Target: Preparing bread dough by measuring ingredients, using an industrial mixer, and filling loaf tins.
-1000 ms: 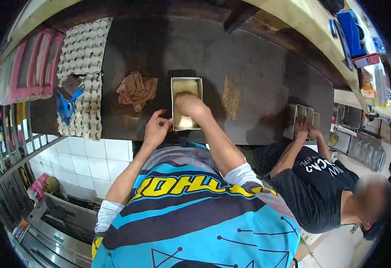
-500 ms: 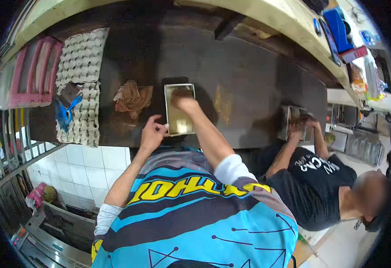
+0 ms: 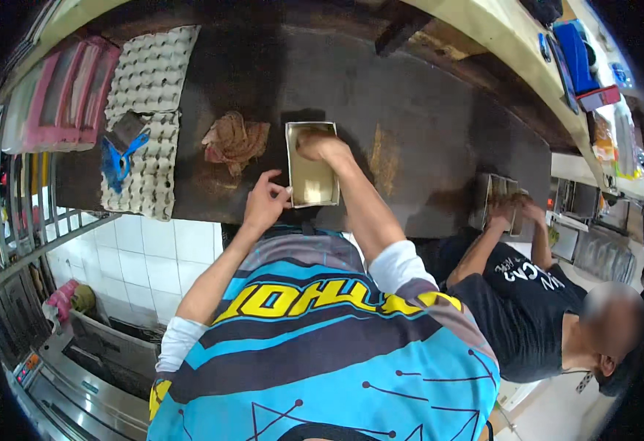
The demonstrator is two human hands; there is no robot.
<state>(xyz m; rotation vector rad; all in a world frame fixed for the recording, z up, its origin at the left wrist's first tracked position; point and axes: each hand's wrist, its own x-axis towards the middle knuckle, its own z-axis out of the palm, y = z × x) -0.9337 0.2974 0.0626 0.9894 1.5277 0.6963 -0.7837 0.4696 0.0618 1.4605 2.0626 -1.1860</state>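
A rectangular pan (image 3: 315,189) with pale inner walls lies on the dark table in front of me. At its near left corner, my left hand (image 3: 266,201) has its thumb and a finger on the rim. My right hand (image 3: 325,149) reaches into the far part of the pan. Motion smears its fingers, and I cannot make out whether they hold anything. A crumpled brown cloth (image 3: 235,141) rests to the left of the pan.
Egg trays (image 3: 153,81) lie at the left, with a blue-handled tool (image 3: 122,158) on them. Pink-framed containers (image 3: 65,95) stand beyond. At the right, a co-worker's hands (image 3: 517,209) work at a similar pan (image 3: 500,189). A shelf edge (image 3: 476,48) runs along the back.
The whole view has shifted, so the table things appear slightly higher and farther right. My right hand still moves inside the pan, and my left hand stays at its corner.
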